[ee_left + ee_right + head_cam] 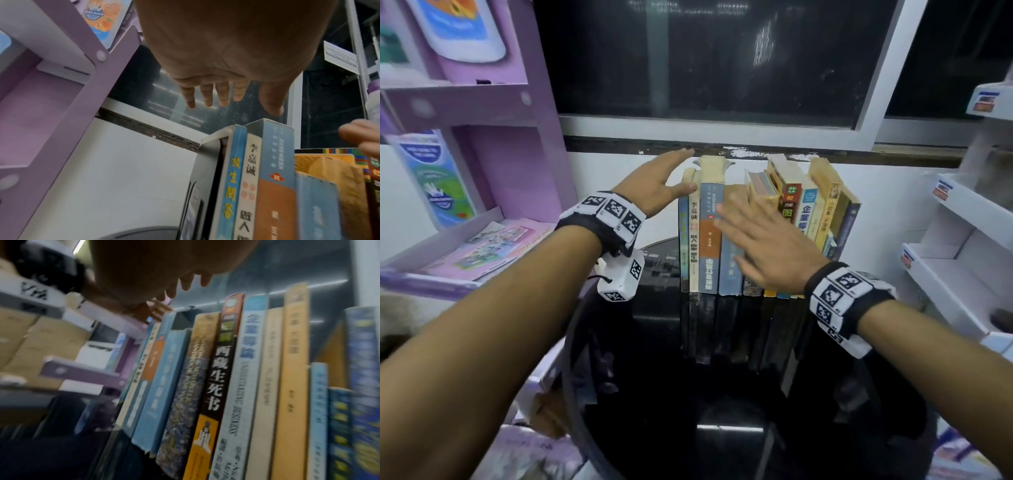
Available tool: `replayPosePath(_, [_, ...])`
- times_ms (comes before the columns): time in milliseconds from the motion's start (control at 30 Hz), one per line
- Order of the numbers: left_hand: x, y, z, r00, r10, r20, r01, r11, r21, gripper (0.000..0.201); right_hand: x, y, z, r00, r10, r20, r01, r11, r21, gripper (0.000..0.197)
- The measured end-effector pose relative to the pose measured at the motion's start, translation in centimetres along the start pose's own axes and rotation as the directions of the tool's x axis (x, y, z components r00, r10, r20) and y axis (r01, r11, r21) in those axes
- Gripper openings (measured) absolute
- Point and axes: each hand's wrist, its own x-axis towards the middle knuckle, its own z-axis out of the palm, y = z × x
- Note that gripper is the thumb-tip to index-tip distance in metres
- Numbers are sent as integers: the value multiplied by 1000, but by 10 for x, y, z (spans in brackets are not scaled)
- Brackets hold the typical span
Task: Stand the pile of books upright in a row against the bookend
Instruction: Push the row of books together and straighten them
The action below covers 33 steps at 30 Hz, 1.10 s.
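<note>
Books (pixel 763 226) are all upright in a row on the dark glossy worktop (pixel 722 394), spines toward us; no flat pile left in view. Bookend (pixel 207 175), dark metal, sits at the left end of the row with the first blue-spined book against it. Left hand (pixel 654 186) is just beside the top of that left end, fingers (pixel 205 95) straight and spread, holding nothing; thumb looks close to the leftmost books, contact unclear. Right hand (pixel 767 246) hovers flat in front of the middle spines, fingers wide, gripping nothing. Left group stands straight; the right-hand books lean left with gaps showing at the tops. Reads to me as the closing step: squaring up the row. Next move probably needs the left hand bracing the bookend end while the right goes to the far right book and pushes the row left to close gaps. Risk: right end has no support, could slump.
</note>
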Motion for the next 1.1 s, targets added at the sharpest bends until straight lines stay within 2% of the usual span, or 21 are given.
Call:
replayPosePath(67, [2,-1,1,999,42,23,-42,999,11,63,7,-11,6,992,-122,40,124,992,-33,67])
replayPosePath(167, [3,6,6,994,109,21,-109,994,4,61,7,-22,15,972,-229,53,232,971,-64,70])
replayPosePath(300, [5,2,16,990,127,66,-126,992,-17,59,20,-38,34,931,-352,95,357,933,-47,70])
replayPosePath(333, [31,-30,23,989,105,101,-103,994,-25,59,52,-36,68,934,-349,78,353,934,-50,70])
replayPosePath(433, [29,-31,30,984,149,93,-145,988,-57,57,58,-40,70,932,-342,118,350,935,-53,73])
replayPosePath(600, [28,-27,32,974,216,69,-207,972,-114,57,55,-35,73,928,-355,110,369,917,-151,76])
replayPosePath(700, [30,-30,36,970,236,66,-222,960,-168,61,58,-32,78,927,-362,99,374,917,-142,75])
replayPosePath(1100, [36,-37,46,959,282,27,-278,955,-103,55,60,-27,87,918,-381,110,395,902,-177,73])
